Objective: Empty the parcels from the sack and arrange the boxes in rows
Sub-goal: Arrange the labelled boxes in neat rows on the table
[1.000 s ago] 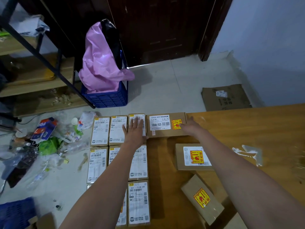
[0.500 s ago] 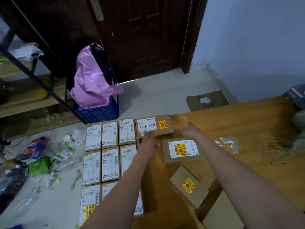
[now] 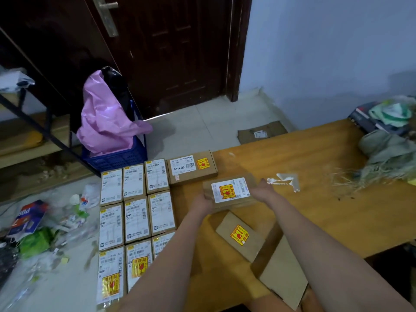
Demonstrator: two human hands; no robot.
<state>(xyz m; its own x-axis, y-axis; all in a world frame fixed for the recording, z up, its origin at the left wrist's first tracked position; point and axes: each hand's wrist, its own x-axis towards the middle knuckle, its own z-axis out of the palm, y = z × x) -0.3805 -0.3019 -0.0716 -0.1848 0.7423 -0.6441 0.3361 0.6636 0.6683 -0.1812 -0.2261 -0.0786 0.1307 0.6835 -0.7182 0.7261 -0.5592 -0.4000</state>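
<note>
A labelled cardboard box [image 3: 229, 192] at frame centre is gripped at its ends by the left hand [image 3: 203, 202] and right hand [image 3: 266, 190]. It should be squared beside the 12V4A box [image 3: 192, 167] — edges flush. Open wooden board [image 3: 315, 158] lies to the right; the nine-box grid [image 3: 136, 212] bounds the left.

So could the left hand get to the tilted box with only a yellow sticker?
Probably yes. The left hand holds the labelled box now, but the tilted box lies just behind it on the wooden board, with nothing between.
</note>
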